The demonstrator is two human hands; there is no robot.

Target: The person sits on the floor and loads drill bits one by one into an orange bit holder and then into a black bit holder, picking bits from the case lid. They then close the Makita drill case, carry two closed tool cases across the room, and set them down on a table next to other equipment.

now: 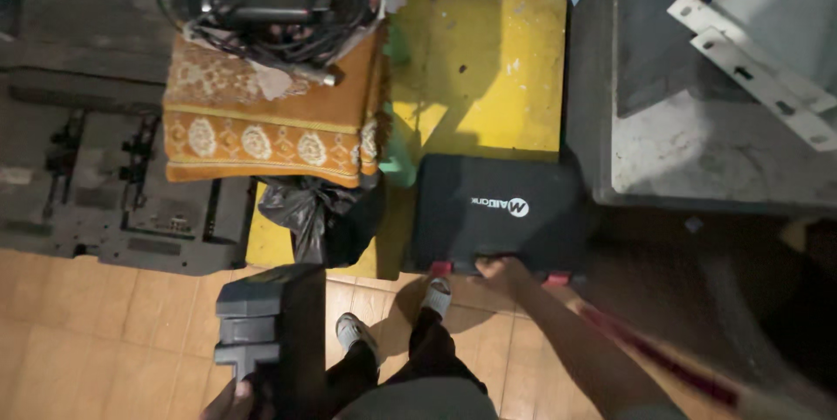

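Right hand [499, 270] reaching down to the near edge of a black hard case [497, 211], fingers curled over the rim between two red latches [556, 279]; grip on the rim itself hidden, so cannot tell whether clamped or merely resting. Case matte, moulded plastic, rounded corners, lying flat on a scuffed yellow platform [488, 63]. Left hand [234, 401] low in view, wrapped around the bottom of a dark grey blocky tool [270, 333], angular and stepped, smooth plastic. Just left of the case, a crumpled glossy black bag [318, 220]. Behind it, a folded orange rug [270, 119] with cream floral bands, soft woven cloth, topped by tangled black cables [288, 10]. Underfoot, tan tiles [113, 333].
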